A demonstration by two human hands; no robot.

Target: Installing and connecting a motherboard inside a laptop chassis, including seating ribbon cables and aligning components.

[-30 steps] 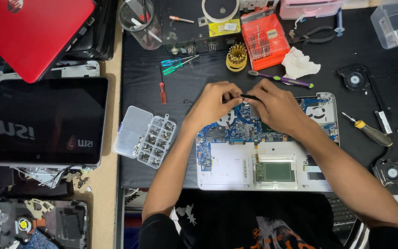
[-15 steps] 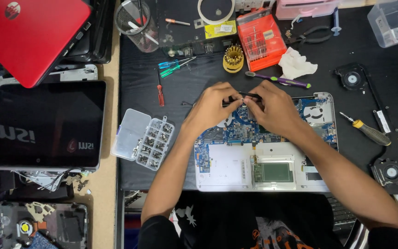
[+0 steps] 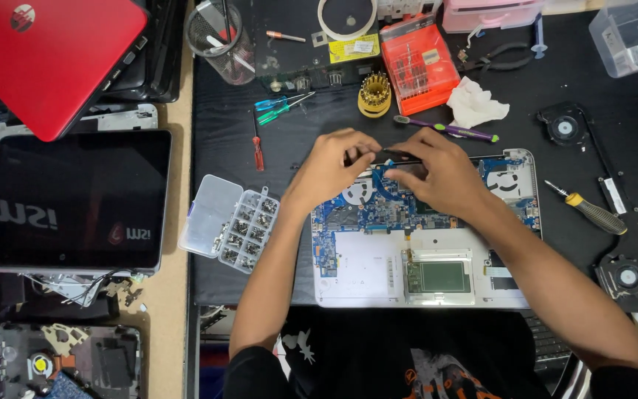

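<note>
1. I see my left hand [image 3: 331,166] and my right hand [image 3: 437,177] close together over the back edge of the open laptop [image 3: 426,229].
2. Both hands pinch a thin black strip [image 3: 396,157] that lies along that back edge. The left fingers are closed on its left end. The right fingers are closed on its right part.
3. The laptop lies on the black mat [image 3: 297,148], near the mat's front edge, in the middle. Its cover is off, so I see the blue board [image 3: 378,207] inside, right under my hands.
4. A clear screw box [image 3: 230,223] sits open near the mat's left edge, just beside my left arm.
5. A small red screwdriver [image 3: 258,144] lies behind the screw box, left of my left hand.
6. A purple tool [image 3: 444,128] lies just behind my right hand, and a white tissue [image 3: 478,105] sits next to it.
7. An orange bit case [image 3: 419,65] and a yellow bit holder [image 3: 374,94] sit near the mat's back edge.
8. A yellow screwdriver [image 3: 592,213] lies on the mat to the right of the laptop, with a round black fan [image 3: 563,127] behind it.
9. A red laptop [image 3: 46,55] rests at the back left corner of the worktop, well apart from my hands.
10. A black screen [image 3: 75,199] lies near the worktop's left edge, in front of the red laptop.
</note>
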